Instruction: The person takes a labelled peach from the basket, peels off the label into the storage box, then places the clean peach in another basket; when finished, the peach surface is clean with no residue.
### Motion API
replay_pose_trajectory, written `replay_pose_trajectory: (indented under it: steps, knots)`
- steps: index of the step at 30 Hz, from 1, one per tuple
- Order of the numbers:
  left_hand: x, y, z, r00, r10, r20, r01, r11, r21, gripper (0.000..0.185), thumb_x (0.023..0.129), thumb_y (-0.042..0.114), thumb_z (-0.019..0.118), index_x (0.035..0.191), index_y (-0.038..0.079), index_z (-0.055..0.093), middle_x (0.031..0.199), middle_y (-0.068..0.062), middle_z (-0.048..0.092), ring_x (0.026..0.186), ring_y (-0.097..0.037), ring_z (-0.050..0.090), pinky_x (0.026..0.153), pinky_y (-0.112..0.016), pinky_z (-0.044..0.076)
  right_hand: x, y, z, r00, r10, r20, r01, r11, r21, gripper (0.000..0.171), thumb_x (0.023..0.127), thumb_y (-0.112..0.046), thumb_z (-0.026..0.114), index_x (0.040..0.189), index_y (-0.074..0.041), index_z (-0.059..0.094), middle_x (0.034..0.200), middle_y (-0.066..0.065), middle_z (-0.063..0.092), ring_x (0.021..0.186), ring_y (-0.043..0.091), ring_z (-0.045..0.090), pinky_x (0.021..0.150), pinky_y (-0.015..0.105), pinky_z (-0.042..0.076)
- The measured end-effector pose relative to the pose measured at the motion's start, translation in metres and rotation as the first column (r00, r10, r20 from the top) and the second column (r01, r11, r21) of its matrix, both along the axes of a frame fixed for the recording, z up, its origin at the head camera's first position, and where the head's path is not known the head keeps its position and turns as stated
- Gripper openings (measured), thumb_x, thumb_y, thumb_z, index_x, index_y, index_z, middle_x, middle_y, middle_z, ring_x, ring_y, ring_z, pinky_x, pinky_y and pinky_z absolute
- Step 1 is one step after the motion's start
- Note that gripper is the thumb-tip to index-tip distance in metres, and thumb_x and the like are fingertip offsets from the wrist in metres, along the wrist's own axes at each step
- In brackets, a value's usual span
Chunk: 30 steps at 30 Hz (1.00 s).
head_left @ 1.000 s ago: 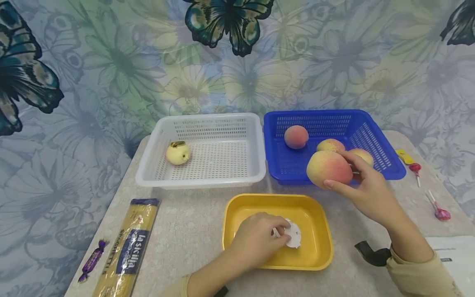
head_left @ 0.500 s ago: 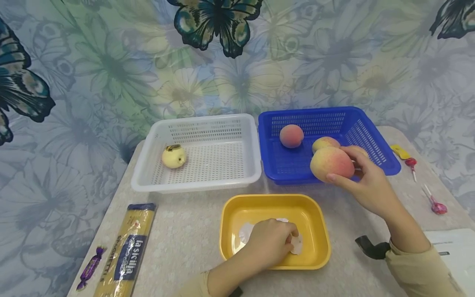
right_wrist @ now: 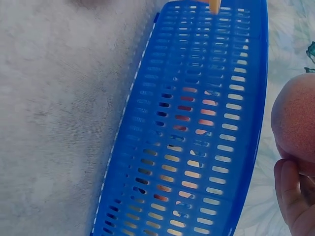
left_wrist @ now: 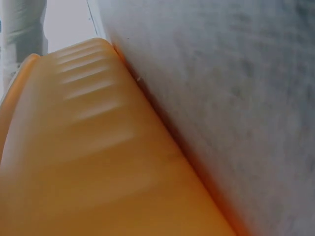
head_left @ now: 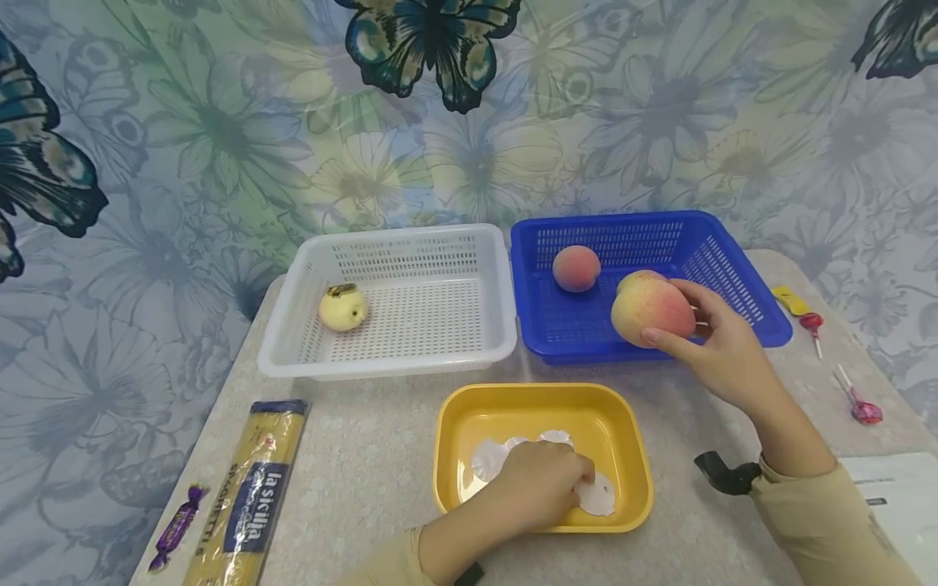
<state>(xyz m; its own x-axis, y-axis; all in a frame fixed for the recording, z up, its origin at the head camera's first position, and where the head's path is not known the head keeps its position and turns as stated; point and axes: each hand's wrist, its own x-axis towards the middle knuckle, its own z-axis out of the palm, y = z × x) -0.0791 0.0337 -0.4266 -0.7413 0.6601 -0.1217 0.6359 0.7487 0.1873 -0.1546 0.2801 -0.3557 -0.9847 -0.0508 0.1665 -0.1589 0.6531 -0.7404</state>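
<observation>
My right hand [head_left: 721,354] grips a large yellow-and-red peach [head_left: 648,313] above the front rim of the blue basket [head_left: 567,350], thumb in front. Fingers [right_wrist: 290,191] and the peach [right_wrist: 298,118] show at the right edge of the right wrist view. Behind the held peach, another peach [head_left: 641,277] is mostly covered; a redder peach [head_left: 576,268] lies farther left in the basket. Inside the yellow tray [head_left: 450,407], my left hand [head_left: 538,484] pinches a thin white disc [head_left: 598,495] with curled fingers. More white discs [head_left: 487,460] lie around it, partly hidden. The tray's outer wall [left_wrist: 98,147] fills the left wrist view.
Left of the blue basket stands a white basket [head_left: 286,354] with a pale yellow fruit [head_left: 343,308] inside. A spaghetti pack [head_left: 252,488] and a purple-wrapped candy [head_left: 178,527] lie at left. Lollipops [head_left: 866,411], a yellow wrapper [head_left: 790,299] and a white sheet [head_left: 894,496] are at right.
My left hand has shifted right and slightly toward me in the tray, and the pinched disc with it, uncovering other discs. The held peach has moved slightly up, over the basket's front rim.
</observation>
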Motion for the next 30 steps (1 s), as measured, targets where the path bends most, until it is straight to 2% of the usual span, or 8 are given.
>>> replay_pose_trajectory:
  steps: [4,9,12,14,17,24,27,30]
  knots:
    - [0.001,-0.006,0.008,1.0,0.0,-0.028,0.001,1.0,0.017,0.028,0.083,0.027,0.077,0.11,0.034,0.072,0.097,0.012,0.07,0.082,-0.009,0.065,0.059,-0.024,0.048,-0.015,-0.001,0.001,0.999,-0.001,0.045,0.001,1.0,-0.019,0.079,0.088,-0.043,0.073,0.152,-0.015,0.037,0.141,0.014,0.052,0.117,0.029,0.056,0.078,-0.002,0.04]
    - [0.002,-0.031,0.037,0.995,0.059,-0.077,-0.046,0.987,0.154,0.029,0.087,0.033,0.074,0.115,0.029,0.071,0.1,0.01,0.07,0.086,-0.011,0.065,0.068,-0.024,0.051,-0.036,-0.004,-0.004,0.997,0.008,0.071,-0.009,1.0,0.024,0.084,0.087,-0.051,0.072,0.152,-0.013,0.036,0.144,0.014,0.05,0.119,0.032,0.056,0.082,0.011,0.047]
    - [-0.002,-0.056,0.057,0.983,0.169,-0.067,-0.146,0.954,0.261,0.035,0.088,0.038,0.073,0.12,0.025,0.069,0.109,0.006,0.07,0.099,-0.015,0.066,0.084,-0.032,0.054,-0.048,-0.008,-0.009,0.997,0.038,0.072,-0.042,0.997,0.063,0.085,0.086,-0.051,0.072,0.151,-0.01,0.036,0.141,0.015,0.052,0.118,0.032,0.057,0.09,0.03,0.052]
    - [-0.009,-0.077,0.067,0.96,0.276,-0.046,-0.245,0.91,0.334,0.04,0.087,0.039,0.074,0.124,0.023,0.067,0.116,0.003,0.068,0.107,-0.018,0.063,0.092,-0.039,0.053,-0.055,-0.011,-0.012,0.995,0.065,0.07,-0.072,0.993,0.092,0.084,0.085,-0.051,0.073,0.149,-0.009,0.038,0.138,0.015,0.055,0.114,0.032,0.058,0.093,0.043,0.052]
    - [-0.024,-0.117,0.075,0.89,0.455,-0.028,-0.397,0.804,0.442,0.051,0.085,0.039,0.075,0.131,0.022,0.063,0.129,-0.003,0.062,0.117,-0.026,0.056,0.1,-0.05,0.048,-0.066,-0.017,-0.015,0.989,0.113,0.096,-0.126,0.983,0.134,0.083,0.084,-0.051,0.074,0.147,-0.01,0.04,0.136,0.014,0.055,0.112,0.031,0.057,0.096,0.052,0.052]
    - [-0.058,-0.214,0.062,0.652,0.758,0.014,-0.642,0.542,0.543,0.087,0.078,0.044,0.082,0.149,0.013,0.043,0.15,-0.021,0.037,0.138,-0.044,0.032,0.107,-0.068,0.032,-0.085,-0.029,-0.017,0.978,0.193,0.081,-0.209,0.929,0.304,0.076,0.082,-0.043,0.08,0.141,-0.005,0.049,0.133,0.017,0.06,0.119,0.035,0.056,0.106,0.055,0.045]
    - [-0.067,-0.24,0.054,0.569,0.82,0.068,-0.731,0.467,0.497,0.106,0.074,0.058,0.081,0.155,0.011,0.031,0.16,-0.023,0.022,0.146,-0.047,0.019,0.109,-0.072,0.026,-0.091,-0.032,-0.019,0.974,0.206,0.089,-0.225,0.896,0.383,0.079,0.081,-0.045,0.08,0.141,-0.005,0.05,0.132,0.019,0.062,0.121,0.039,0.051,0.11,0.058,0.034]
    - [-0.072,-0.254,0.045,0.527,0.843,0.11,-0.784,0.432,0.446,0.121,0.07,0.068,0.078,0.158,0.008,0.021,0.164,-0.023,0.009,0.15,-0.048,0.008,0.112,-0.074,0.02,-0.095,-0.033,-0.022,0.969,0.212,0.128,-0.247,0.873,0.42,0.083,0.081,-0.049,0.078,0.144,-0.006,0.047,0.135,0.02,0.06,0.121,0.043,0.044,0.108,0.062,0.028]
